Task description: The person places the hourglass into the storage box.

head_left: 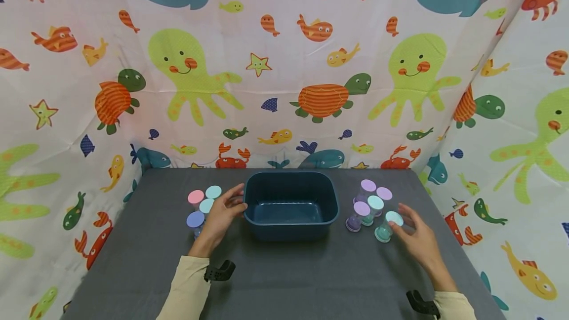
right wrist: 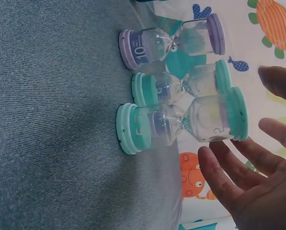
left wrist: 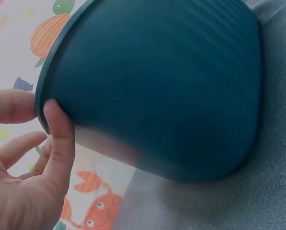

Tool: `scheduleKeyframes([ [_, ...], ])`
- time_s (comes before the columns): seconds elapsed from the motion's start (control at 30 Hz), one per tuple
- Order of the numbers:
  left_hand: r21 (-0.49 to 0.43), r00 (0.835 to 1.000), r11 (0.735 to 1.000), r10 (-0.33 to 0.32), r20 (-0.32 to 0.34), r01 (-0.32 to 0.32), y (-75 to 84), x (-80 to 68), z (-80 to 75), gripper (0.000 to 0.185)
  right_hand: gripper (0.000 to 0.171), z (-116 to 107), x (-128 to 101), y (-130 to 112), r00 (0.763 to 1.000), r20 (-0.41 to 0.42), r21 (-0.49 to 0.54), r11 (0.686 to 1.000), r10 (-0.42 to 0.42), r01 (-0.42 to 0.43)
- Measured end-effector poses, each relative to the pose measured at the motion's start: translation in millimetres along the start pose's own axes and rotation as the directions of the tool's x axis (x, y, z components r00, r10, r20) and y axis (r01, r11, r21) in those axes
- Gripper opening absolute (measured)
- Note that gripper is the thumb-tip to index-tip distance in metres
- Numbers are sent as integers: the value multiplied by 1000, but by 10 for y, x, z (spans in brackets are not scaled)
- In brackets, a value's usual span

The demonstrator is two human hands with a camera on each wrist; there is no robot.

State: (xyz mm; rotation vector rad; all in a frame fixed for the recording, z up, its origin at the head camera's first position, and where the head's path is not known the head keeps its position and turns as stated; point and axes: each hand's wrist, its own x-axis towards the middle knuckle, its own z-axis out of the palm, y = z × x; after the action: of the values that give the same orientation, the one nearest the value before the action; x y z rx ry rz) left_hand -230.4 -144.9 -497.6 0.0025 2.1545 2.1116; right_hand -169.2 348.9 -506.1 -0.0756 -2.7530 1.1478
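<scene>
A dark blue plastic bin [head_left: 291, 231] sits at the middle of the table. My left hand [head_left: 221, 217] pinches its left rim; in the left wrist view the thumb [left wrist: 60, 127] presses the outer side while another finger is behind the lip. At the right, a teal-capped hourglass [head_left: 383, 233] stands upright, closest to my right hand [head_left: 418, 243]. The right fingers [right wrist: 220, 172] are spread and loosely bent beside the hourglass, holding nothing. Behind it stand more hourglasses, one with purple caps [head_left: 354, 222] and one with teal caps [head_left: 375, 204].
Left of the bin, partly behind my left hand, are several more hourglasses with pink [head_left: 195, 196], light teal [head_left: 213, 191] and blue [head_left: 195, 219] caps. A grey cloth [head_left: 289, 280] covers the table. A sea-animal curtain [head_left: 275, 73] hangs behind and at the sides.
</scene>
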Motion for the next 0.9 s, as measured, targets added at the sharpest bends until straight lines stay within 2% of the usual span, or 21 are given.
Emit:
scheduleKeyframes([
  [0.1, -38, 1000, 999, -18, -1, 18, 16, -6, 6, 56, 71, 10, 7, 29, 999, 30, 5, 1000, 19, -19],
  [0.33, -64, 999, 997, -53, -8, 52, 32, -11, 12, 55, 76, 34, 22, 94, 994, 68, -1, 996, 89, -89],
  [0.9, -81, 998, 995, -52, -19, 51, 24, -22, 18, 52, 70, 89, 38, 167, 991, 44, -11, 992, 127, -127],
])
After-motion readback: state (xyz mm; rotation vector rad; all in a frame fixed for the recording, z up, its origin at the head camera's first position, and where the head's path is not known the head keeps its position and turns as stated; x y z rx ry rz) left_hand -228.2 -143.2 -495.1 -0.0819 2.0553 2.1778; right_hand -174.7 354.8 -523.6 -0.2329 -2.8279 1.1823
